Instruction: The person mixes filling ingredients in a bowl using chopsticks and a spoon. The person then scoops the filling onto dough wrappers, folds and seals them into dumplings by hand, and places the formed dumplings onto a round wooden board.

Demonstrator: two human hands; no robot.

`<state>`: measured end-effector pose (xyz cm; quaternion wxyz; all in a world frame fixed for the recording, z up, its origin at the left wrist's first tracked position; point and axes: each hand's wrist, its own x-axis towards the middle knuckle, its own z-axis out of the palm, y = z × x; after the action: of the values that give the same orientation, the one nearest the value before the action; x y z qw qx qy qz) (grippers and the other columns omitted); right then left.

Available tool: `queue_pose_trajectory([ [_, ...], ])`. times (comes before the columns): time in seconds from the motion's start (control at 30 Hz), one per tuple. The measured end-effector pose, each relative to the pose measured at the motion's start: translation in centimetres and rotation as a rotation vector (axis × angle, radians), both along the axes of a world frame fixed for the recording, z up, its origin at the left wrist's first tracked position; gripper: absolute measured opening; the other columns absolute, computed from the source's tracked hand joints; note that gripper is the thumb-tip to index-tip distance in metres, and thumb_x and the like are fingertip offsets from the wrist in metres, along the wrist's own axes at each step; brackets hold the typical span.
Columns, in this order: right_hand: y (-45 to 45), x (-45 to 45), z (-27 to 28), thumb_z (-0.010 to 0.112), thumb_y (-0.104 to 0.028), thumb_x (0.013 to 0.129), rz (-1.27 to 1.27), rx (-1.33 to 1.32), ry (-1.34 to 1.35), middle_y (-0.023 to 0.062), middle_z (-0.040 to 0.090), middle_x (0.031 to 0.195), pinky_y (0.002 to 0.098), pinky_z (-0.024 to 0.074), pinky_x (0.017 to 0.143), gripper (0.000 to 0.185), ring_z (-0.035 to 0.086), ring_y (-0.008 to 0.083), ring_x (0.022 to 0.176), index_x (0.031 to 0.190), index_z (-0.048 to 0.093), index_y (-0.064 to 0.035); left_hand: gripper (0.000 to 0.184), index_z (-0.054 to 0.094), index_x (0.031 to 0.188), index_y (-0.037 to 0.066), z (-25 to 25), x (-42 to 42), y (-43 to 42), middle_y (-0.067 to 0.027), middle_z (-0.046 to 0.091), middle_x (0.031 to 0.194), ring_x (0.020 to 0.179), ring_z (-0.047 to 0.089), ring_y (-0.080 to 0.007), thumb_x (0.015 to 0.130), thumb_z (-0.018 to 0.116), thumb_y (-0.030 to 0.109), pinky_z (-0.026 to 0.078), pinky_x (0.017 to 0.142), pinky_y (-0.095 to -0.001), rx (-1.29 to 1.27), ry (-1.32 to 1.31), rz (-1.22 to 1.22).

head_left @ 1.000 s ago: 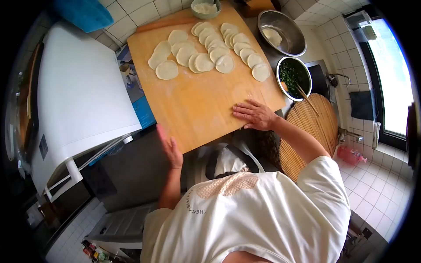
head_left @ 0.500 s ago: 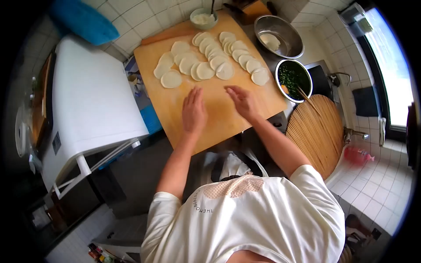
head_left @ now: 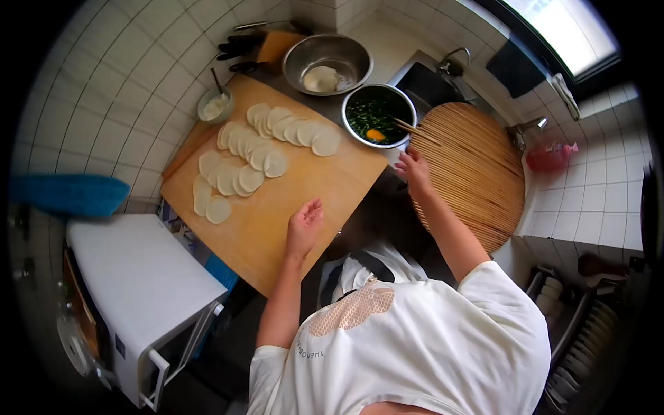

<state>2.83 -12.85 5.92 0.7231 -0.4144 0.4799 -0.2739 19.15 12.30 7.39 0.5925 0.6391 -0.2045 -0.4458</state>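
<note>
My left hand (head_left: 305,227) hovers over the near edge of a wooden board (head_left: 304,180), fingers loosely bent and nothing in them. My right hand (head_left: 414,170) is just below a metal bowl (head_left: 346,128) of chopped greens (head_left: 370,109) with an orange-yellow lump, perhaps egg (head_left: 375,135). Its fingers are apart and hold nothing that I can see. Chopsticks (head_left: 415,130) lean out of that bowl, over a round slatted tray (head_left: 474,176) beside my right hand. Thin round dough wrappers (head_left: 250,178) lie in overlapping rows on the board's far half.
A rolling pin (head_left: 185,158) lies along the board's left edge. Behind stand a small bowl of white filling or flour (head_left: 214,106) and a large steel bowl (head_left: 296,66) holding dough (head_left: 320,79). A white appliance (head_left: 138,270) is at left, a sink (head_left: 425,86) at right.
My view has turned to the right. My right hand has moved from over the board to beside the bowl of greens and the slatted tray. The left hand stays over the board, nearer its edge.
</note>
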Motion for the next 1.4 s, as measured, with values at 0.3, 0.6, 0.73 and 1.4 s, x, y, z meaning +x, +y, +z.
queue_pose_trajectory([
  [0.3, -8.5, 1.5, -1.0, 0.063, -0.017, 0.081, 0.029, -0.907, 0.196, 0.0054, 0.055, 0.072, 0.0287, 0.0434, 0.055, 0.019, 0.055, 0.0164, 0.063, 0.098, 0.064, -0.0076, 0.037, 0.045, 0.120, -0.003, -2.3, 3.0, -14.5, -0.0058, 0.056, 0.098, 0.079, 0.054, -0.0096, 0.084, 0.053, 0.005, 0.045, 0.065, -0.0214, 0.157, -0.346, -0.189],
  [0.6, -11.4, -1.2, 7.9, 0.058, -0.026, 0.086, 0.256, -0.640, 0.093, 0.0069, 0.061, 0.071, 0.0258, 0.0463, 0.054, 0.025, 0.059, 0.0133, 0.061, 0.083, 0.065, -0.0021, 0.024, 0.055, 0.105, -0.001, -1.1, 3.4, -21.0, -0.0064, 0.064, 0.081, 0.066, 0.062, -0.0122, 0.083, 0.056, 0.009, 0.048, 0.051, -0.0232, 0.309, -0.165, 0.041],
  [0.73, -12.1, -1.1, 8.2, 0.056, -0.027, 0.087, 0.247, -0.438, 0.033, 0.0059, 0.063, 0.071, 0.0226, 0.0487, 0.055, 0.031, 0.059, 0.0105, 0.061, 0.084, 0.062, 0.0025, 0.021, 0.057, 0.100, -0.001, -1.5, 4.1, -21.7, -0.0045, 0.063, 0.075, 0.057, 0.060, -0.0109, 0.082, 0.059, 0.009, 0.045, 0.044, -0.0214, 0.347, -0.145, 0.059],
  [1.4, -11.9, 2.5, 10.6, 0.054, -0.031, 0.088, 0.223, -0.373, 0.279, 0.0064, 0.063, 0.073, 0.0255, 0.0495, 0.057, 0.032, 0.061, 0.0121, 0.068, 0.087, 0.063, 0.0006, 0.015, 0.056, 0.083, -0.004, -2.2, 4.5, -22.0, -0.0078, 0.061, 0.065, 0.051, 0.060, -0.0131, 0.077, 0.065, 0.006, 0.047, 0.041, -0.0235, 0.250, -0.031, 0.072],
])
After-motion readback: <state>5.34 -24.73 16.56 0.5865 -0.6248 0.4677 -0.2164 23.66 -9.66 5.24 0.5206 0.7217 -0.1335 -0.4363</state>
